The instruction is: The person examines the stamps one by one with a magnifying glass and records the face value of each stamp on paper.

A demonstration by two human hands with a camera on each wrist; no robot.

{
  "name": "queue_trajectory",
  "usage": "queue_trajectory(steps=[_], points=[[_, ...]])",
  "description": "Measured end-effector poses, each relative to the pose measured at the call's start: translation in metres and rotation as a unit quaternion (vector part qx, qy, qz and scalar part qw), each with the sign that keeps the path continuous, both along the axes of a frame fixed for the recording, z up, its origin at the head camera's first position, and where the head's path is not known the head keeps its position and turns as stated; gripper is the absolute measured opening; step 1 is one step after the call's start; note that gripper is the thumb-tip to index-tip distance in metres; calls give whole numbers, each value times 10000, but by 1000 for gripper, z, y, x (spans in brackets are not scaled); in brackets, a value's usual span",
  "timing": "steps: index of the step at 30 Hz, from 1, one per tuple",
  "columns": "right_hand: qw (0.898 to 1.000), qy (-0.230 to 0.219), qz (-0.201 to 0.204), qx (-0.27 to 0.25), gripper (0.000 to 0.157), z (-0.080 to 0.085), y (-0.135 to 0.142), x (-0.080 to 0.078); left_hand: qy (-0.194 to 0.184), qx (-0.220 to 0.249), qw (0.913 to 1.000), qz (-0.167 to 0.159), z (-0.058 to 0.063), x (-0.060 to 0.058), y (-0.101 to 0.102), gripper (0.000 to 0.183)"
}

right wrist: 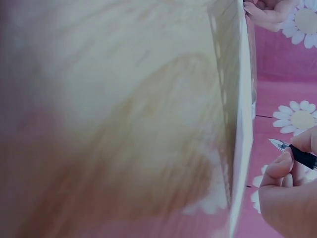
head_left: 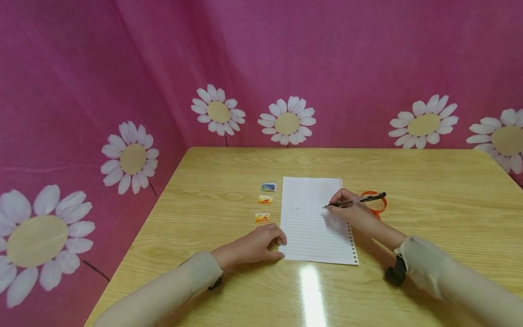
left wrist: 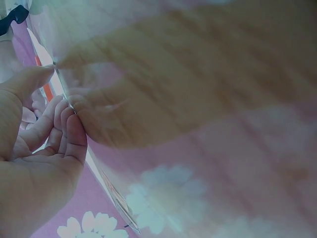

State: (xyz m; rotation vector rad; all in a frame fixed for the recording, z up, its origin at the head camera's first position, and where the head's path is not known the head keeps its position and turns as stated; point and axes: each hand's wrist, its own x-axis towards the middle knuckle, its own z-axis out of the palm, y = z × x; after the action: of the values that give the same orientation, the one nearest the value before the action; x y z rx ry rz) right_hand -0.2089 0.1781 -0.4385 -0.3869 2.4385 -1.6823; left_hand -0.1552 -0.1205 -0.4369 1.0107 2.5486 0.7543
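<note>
A lined sheet of loose-leaf paper (head_left: 310, 236) lies on the table, its punched holes along the right edge and faint small writing near its left side. My right hand (head_left: 351, 209) pinches a black pen (head_left: 369, 197) above the sheet's right half. In the right wrist view the nib of the pen (right wrist: 299, 154) stands a little apart from the paper (right wrist: 242, 129). At the sheet's lower left edge rests my left hand (head_left: 257, 245), fingers loosely bent, fingertips and thumb touching down. The left wrist view shows that left hand (left wrist: 49, 144) holding nothing.
Left of the sheet, three small picture cards stand in a column: a blue one (head_left: 268, 187), an orange-yellow one (head_left: 265, 200) and another orange-yellow one (head_left: 262, 218). Orange-handled scissors (head_left: 382, 206) lie partly hidden behind my right hand. A pink flowered curtain (head_left: 327, 59) borders the wooden table (head_left: 220, 195).
</note>
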Motion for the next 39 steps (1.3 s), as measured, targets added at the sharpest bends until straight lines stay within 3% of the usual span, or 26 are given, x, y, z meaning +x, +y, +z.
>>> queue_trajectory(steps=[13, 23, 30, 39], points=[[9998, -187, 2, -86, 20, -11, -13, -8, 115, 44, 9999, -77, -2, 1, 0, 21], [9992, -351, -119, 152, 19, -17, -17, -12, 103, -45, 9999, -26, -1, 1, 1, 22], [9985, -312, -201, 411, 22, -18, -18, -14, 116, -84, 9999, 10, 0, 0, 0, 22], [9992, -217, -190, 276, 20, -17, -20, -11, 119, -69, 9999, -30, 1, 1, 1, 22]])
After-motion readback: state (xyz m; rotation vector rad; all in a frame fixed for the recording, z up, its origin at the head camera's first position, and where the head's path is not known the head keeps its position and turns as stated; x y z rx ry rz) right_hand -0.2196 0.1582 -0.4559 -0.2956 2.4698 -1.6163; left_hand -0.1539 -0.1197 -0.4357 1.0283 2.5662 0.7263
